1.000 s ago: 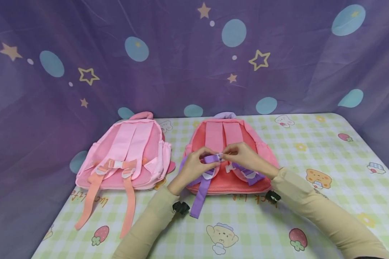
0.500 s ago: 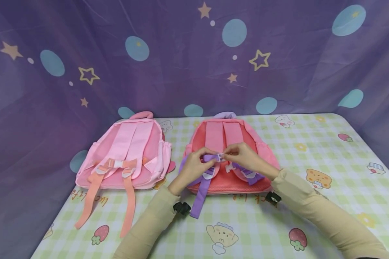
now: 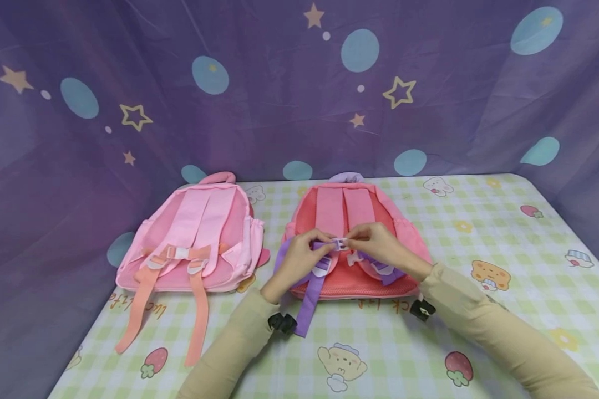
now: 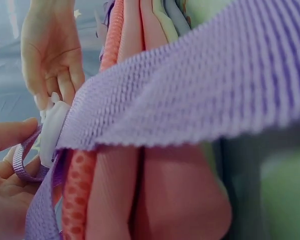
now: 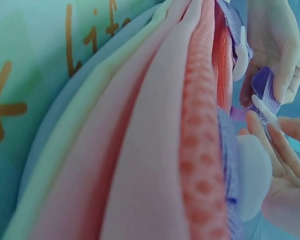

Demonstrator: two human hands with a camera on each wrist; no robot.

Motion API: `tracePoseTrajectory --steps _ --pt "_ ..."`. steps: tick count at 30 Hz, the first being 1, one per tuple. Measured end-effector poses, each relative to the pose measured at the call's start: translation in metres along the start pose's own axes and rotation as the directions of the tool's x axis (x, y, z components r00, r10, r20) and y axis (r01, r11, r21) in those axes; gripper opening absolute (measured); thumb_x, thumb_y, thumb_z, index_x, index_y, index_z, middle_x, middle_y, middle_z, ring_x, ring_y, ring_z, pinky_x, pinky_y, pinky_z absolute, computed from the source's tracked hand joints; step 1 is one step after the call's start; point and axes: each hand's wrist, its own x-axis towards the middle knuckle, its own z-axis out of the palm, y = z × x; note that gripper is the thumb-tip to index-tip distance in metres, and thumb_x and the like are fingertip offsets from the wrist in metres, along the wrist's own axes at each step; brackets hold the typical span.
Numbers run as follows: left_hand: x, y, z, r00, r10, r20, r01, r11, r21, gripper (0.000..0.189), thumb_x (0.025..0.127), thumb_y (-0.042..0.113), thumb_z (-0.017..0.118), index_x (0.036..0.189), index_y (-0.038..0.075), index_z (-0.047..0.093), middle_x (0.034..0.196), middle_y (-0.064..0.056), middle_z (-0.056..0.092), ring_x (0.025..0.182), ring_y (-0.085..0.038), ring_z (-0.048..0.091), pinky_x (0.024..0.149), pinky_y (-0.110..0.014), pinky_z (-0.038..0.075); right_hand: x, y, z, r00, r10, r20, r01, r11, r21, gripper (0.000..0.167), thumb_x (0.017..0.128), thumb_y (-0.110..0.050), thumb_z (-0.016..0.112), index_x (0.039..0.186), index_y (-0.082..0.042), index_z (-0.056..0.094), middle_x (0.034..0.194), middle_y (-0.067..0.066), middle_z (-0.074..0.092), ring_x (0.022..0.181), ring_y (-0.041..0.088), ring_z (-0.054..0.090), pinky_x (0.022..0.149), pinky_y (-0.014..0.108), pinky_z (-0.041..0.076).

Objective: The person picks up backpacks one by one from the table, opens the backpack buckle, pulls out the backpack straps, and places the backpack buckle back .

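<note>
A coral-pink backpack (image 3: 329, 213) lies on the table with its shoulder straps facing up. Over its lower middle, my left hand (image 3: 299, 257) pinches a purple webbing strap (image 5: 264, 84), which bends in a loop between the fingers. My right hand (image 3: 379, 244) holds the white plastic buckle (image 3: 339, 244) at the strap's end between thumb and fingertips. Just below that, the other white buckle half (image 3: 353, 258) rests on the backpack, apart from the first. White strap adjusters (image 3: 321, 269) sit on the purple straps, and one loose tail (image 3: 306, 310) hangs toward the table's front.
To the left lies a light pink backpack (image 3: 199, 221), its orange chest strap joined by a white buckle (image 3: 179, 253). Two orange strap tails (image 3: 197, 316) trail forward from it. A green checked cloth (image 3: 389, 354) covers the table; a purple curtain (image 3: 279, 100) hangs behind.
Both hands have come down very slightly. The purple strap shows less between my left fingers, and the white buckle has turned to show more of its face. The backpacks have stayed put.
</note>
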Motion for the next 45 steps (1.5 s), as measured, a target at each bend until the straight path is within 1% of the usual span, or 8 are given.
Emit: tracePoseTrajectory --steps 6,8,15,17,25,31,37,45 --pt "-0.008 0.033 -0.009 1.000 -0.022 0.021 0.023 1.000 -0.020 0.006 0.081 0.000 0.060 0.083 -0.006 0.062 0.101 -0.020 0.063 0.090 -0.025 0.060 0.072 -0.029 0.048 0.000 0.002 0.000 0.998 0.053 -0.022 -0.052 0.997 0.053 0.013 0.083 -0.008 0.060 0.087 0.004 0.065 0.080 0.012 0.066 0.067 0.015 0.058 0.060 0.026 0.049" --pt "-0.007 0.032 -0.009 0.999 -0.031 0.033 0.032 0.999 -0.033 0.007 0.081 0.001 0.060 0.083 -0.005 0.062 0.103 -0.019 0.062 0.092 -0.025 0.059 0.074 -0.031 0.048 -0.001 0.002 -0.001 0.998 0.062 -0.020 -0.060 0.996 0.066 0.014 0.083 -0.008 0.060 0.088 0.004 0.064 0.080 0.013 0.066 0.067 0.015 0.058 0.058 0.024 0.048" --pt "-0.002 -0.002 -0.002 0.999 -0.012 0.050 0.016 0.997 -0.073 0.006 0.080 0.005 0.064 0.082 -0.001 0.063 0.105 -0.013 0.063 0.095 -0.021 0.059 0.075 -0.030 0.048 -0.001 0.003 -0.001 0.995 0.098 -0.003 -0.097 0.991 0.096 0.015 0.082 -0.007 0.059 0.092 0.004 0.064 0.083 0.014 0.067 0.071 0.018 0.061 0.058 0.024 0.049" --pt "-0.003 -0.005 -0.002 0.998 -0.002 0.057 0.007 0.997 -0.079 0.006 0.079 0.006 0.065 0.080 0.000 0.063 0.105 -0.011 0.063 0.095 -0.020 0.060 0.074 -0.027 0.049 -0.002 0.003 -0.001 0.994 0.108 0.004 -0.108 0.988 0.109 0.015 0.082 -0.005 0.058 0.093 0.004 0.063 0.085 0.015 0.067 0.074 0.020 0.063 0.060 0.025 0.050" --pt "-0.008 -0.005 -0.006 0.995 0.040 0.095 -0.037 0.998 -0.041 0.005 0.077 0.005 0.066 0.077 0.001 0.063 0.106 -0.012 0.063 0.095 -0.020 0.059 0.075 -0.021 0.048 -0.001 0.007 -0.001 0.994 0.111 0.017 -0.113 0.987 0.113 0.017 0.082 -0.003 0.056 0.096 0.005 0.062 0.088 0.017 0.066 0.078 0.019 0.064 0.064 0.028 0.051" --pt "-0.012 -0.001 -0.010 0.993 0.024 0.114 -0.021 1.000 -0.023 0.006 0.077 0.007 0.067 0.076 0.002 0.064 0.109 -0.011 0.062 0.100 -0.020 0.057 0.080 -0.026 0.047 -0.002 0.008 -0.002 0.995 0.098 0.012 -0.099 0.990 0.100 0.018 0.080 -0.003 0.059 0.095 0.005 0.063 0.086 0.016 0.066 0.074 0.014 0.063 0.063 0.029 0.051" --pt "-0.017 0.000 -0.012 0.987 0.060 0.147 -0.058 0.998 -0.018 0.005 0.077 0.008 0.068 0.077 0.004 0.065 0.110 -0.012 0.061 0.102 -0.024 0.056 0.083 -0.032 0.047 -0.004 0.010 -0.001 0.997 0.083 0.012 -0.083 0.989 0.119 0.017 0.079 -0.003 0.062 0.092 0.008 0.062 0.085 0.018 0.066 0.076 0.016 0.063 0.066 0.031 0.052" --pt "-0.022 -0.001 -0.013 0.978 0.047 0.204 -0.050 0.999 0.009 0.004 0.077 0.010 0.068 0.079 0.007 0.066 0.110 -0.008 0.061 0.102 -0.020 0.055 0.078 -0.025 0.048 -0.005 0.011 -0.002 0.999 0.029 0.027 -0.031 0.996 0.078 0.012 0.078 0.001 0.062 0.089 0.007 0.063 0.085 0.018 0.066 0.074 0.015 0.062 0.063 0.026 0.051"
